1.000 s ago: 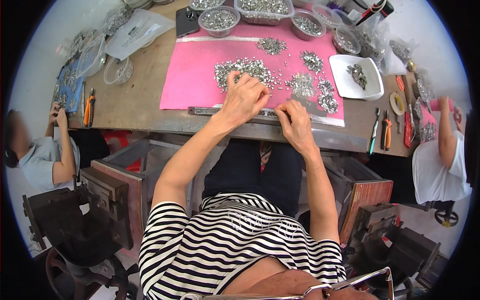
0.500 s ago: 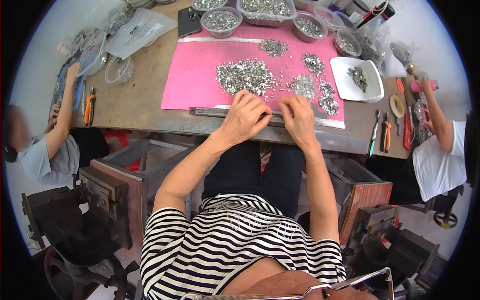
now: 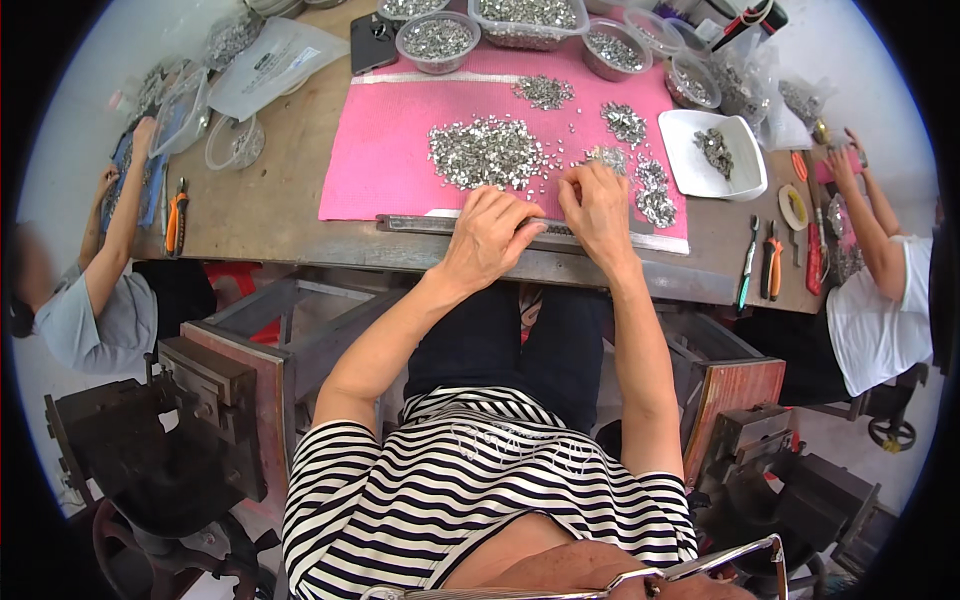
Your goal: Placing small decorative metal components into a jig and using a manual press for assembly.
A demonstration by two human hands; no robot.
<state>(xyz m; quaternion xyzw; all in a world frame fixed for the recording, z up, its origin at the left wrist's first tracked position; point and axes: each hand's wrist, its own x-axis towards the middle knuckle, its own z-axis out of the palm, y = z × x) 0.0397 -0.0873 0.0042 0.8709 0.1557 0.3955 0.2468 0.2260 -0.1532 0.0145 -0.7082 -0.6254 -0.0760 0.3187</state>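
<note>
On the pink mat (image 3: pixel 385 150) a long dark metal bar with a groove (image 3: pixel 412 223) lies along the table's front edge. My left hand (image 3: pixel 488 232) is curled over this bar, fingers bent and thumb along it; whatever its fingertips hold is hidden. Just to the right, my right hand (image 3: pixel 600 212) has its fingers drawn together beside a small pile of thin silvery pieces (image 3: pixel 610 157). I cannot make out anything between those fingers. Beyond my left hand spreads a large heap of small shiny metal parts (image 3: pixel 485 150). Smaller heaps (image 3: pixel 655 195) lie at the right.
Plastic tubs of metal parts (image 3: pixel 437 42) line the back, near a dark phone (image 3: pixel 373 42). A white tray (image 3: pixel 675 150) stands right, with pliers (image 3: pixel 772 265) and a brush (image 3: pixel 748 265) beyond. Orange-handled pliers (image 3: pixel 177 220) lie left. One person (image 3: pixel 85 310) works at each side.
My right hand has shifted slightly up and away from my left hand, toward the thin silvery pieces. My left hand stays by the bar, with more of the bar showing between both hands.
</note>
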